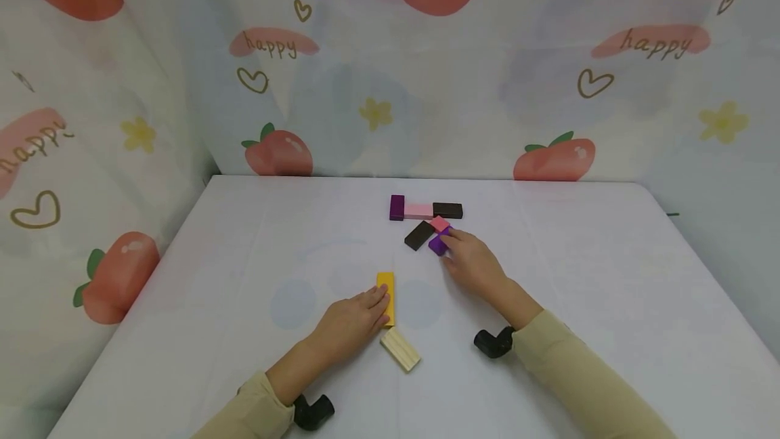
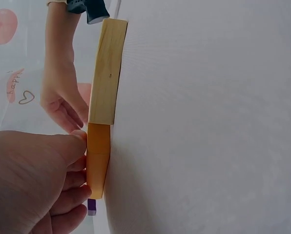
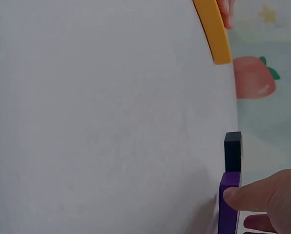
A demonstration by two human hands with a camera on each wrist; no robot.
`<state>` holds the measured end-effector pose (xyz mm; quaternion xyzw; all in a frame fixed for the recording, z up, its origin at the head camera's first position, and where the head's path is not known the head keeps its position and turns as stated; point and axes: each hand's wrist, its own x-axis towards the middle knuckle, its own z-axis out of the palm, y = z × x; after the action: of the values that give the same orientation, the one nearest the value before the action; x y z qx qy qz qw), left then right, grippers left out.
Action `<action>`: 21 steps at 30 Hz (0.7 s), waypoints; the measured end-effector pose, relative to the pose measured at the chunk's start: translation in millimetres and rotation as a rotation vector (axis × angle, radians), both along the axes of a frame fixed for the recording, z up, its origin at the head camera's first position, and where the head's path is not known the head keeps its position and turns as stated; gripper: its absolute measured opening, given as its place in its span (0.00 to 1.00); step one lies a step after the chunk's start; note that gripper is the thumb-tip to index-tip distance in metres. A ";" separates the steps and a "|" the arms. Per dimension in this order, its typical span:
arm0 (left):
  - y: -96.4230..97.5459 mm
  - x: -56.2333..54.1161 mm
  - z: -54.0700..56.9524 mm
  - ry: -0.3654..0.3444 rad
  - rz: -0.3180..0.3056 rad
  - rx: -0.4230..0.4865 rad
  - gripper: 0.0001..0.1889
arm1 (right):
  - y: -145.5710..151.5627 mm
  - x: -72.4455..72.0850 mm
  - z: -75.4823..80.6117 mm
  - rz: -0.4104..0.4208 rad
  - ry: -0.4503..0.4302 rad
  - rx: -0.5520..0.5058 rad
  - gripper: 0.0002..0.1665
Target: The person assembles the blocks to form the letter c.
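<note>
My left hand (image 1: 353, 320) rests its fingertips and thumb on a yellow block (image 1: 391, 303) lying flat on the table. A pale wooden block (image 1: 401, 349) lies at an angle by the near end of the yellow one; in the left wrist view they appear end to end. Farther off, my right hand (image 1: 475, 264) pinches a purple block (image 1: 437, 245), the thumb pressed on its near side in the right wrist view. Beside that block are a pink-red block (image 1: 440, 223) and a slanted dark block (image 1: 419, 236).
Behind them, a dark purple block (image 1: 397, 208), a light pink block (image 1: 418, 211) and another dark block (image 1: 447, 211) form a row. The white table (image 1: 579, 276) ends at a printed cloth (image 1: 451, 107). A black wrist device (image 1: 495, 343) hangs under the right sleeve.
</note>
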<state>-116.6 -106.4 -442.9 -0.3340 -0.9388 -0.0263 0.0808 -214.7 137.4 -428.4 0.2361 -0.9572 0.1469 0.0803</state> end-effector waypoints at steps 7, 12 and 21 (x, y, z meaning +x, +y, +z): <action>-0.7 -0.7 -1.2 -0.018 0.007 0.005 0.23 | -0.8 -3.3 -6.0 0.042 0.032 0.022 0.15; -1.0 0.4 -0.3 -0.011 0.001 0.008 0.22 | -9.0 2.7 -6.5 0.055 0.052 0.046 0.13; -0.7 -0.6 1.1 -0.035 0.001 0.006 0.23 | -30.8 13.1 -5.5 0.111 0.112 0.097 0.11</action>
<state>-117.2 -107.1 -441.7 -0.3329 -0.9400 -0.0349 0.0653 -201.6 106.6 -433.9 0.3001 -0.9427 0.0911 0.1140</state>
